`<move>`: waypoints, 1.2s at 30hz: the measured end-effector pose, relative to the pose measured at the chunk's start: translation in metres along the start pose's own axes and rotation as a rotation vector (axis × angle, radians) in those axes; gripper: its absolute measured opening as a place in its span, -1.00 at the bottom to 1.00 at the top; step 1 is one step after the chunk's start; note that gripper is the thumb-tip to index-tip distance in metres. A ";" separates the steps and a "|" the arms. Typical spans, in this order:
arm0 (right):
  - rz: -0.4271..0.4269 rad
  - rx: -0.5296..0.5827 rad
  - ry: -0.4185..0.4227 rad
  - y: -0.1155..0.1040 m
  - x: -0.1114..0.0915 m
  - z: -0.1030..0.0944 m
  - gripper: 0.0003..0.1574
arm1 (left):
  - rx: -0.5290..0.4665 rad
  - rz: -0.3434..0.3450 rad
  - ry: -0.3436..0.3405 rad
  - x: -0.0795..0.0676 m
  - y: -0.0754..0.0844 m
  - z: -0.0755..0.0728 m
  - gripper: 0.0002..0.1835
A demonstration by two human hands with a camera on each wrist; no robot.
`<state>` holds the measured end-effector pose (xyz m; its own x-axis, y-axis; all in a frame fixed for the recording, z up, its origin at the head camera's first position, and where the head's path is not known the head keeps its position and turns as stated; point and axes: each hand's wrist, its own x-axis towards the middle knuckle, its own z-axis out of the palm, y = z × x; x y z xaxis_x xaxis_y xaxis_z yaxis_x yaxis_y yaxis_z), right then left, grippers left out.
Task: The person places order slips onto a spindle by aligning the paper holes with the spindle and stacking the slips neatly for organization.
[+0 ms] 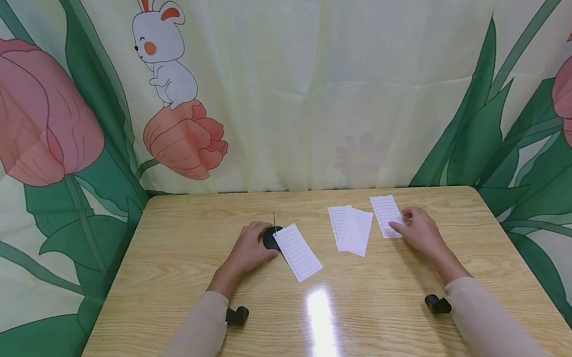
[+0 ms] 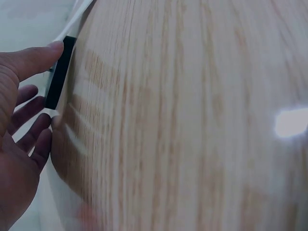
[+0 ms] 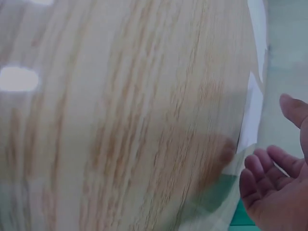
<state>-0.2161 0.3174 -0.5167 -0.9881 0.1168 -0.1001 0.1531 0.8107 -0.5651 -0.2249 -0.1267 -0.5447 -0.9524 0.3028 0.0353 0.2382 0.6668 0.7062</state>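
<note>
A receipt spike with a round black base (image 1: 269,240) and a thin upright needle stands left of the table's middle. My left hand (image 1: 252,245) grips the base by its edge; in the left wrist view the thumb presses one end of the black base (image 2: 60,74) and the fingers curl near the other. One lined paper slip (image 1: 298,252) overlaps the base, its upper corner at the needle's foot. My right hand (image 1: 421,229) is beside another lined slip (image 1: 387,216), thumb tip over its lower edge. In the right wrist view, thumb and fingers are apart near a white slip (image 3: 251,115).
Two overlapping lined slips (image 1: 357,232) lie between the spike and the right-hand slip. The wooden table (image 1: 166,245) backs onto a curtain (image 1: 275,85) printed with tulips and a rabbit. Light glares off the table's front middle.
</note>
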 end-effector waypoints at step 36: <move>0.109 -0.102 -0.003 0.008 0.005 0.011 -0.20 | 0.018 -0.061 -0.005 -0.001 0.002 0.002 -0.31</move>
<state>-0.2197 0.3187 -0.5307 -0.9656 0.2059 -0.1586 0.2570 0.8476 -0.4643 -0.2235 -0.1243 -0.5446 -0.9643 0.2648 -0.0105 0.1836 0.6963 0.6939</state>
